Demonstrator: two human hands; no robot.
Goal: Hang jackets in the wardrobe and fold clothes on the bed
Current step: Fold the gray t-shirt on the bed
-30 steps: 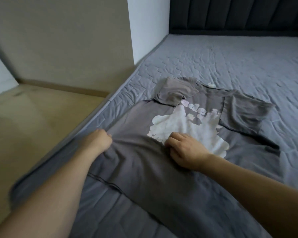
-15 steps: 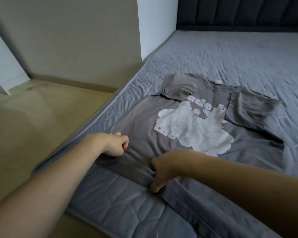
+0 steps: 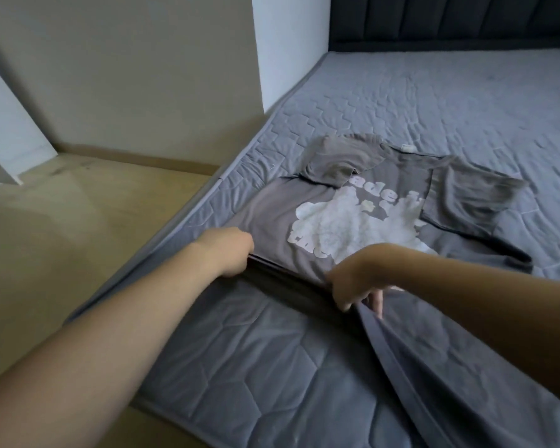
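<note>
- Both hands gripped the bottom hem of the grey T-shirt [image 3: 272,221], which lay print-up on the bed [image 3: 434,108] with both sleeves already folded in.
- Fingers of the left hand [image 3: 232,253] curled round the hem near the mattress edge; the right hand [image 3: 353,286] pinched it further along.
- Raised hem probably meant folding the lower half up towards the collar.

T-shirt [image 3: 272,218] on bed [image 3: 434,108] | floor [image 3: 78,221] left of bed
</note>
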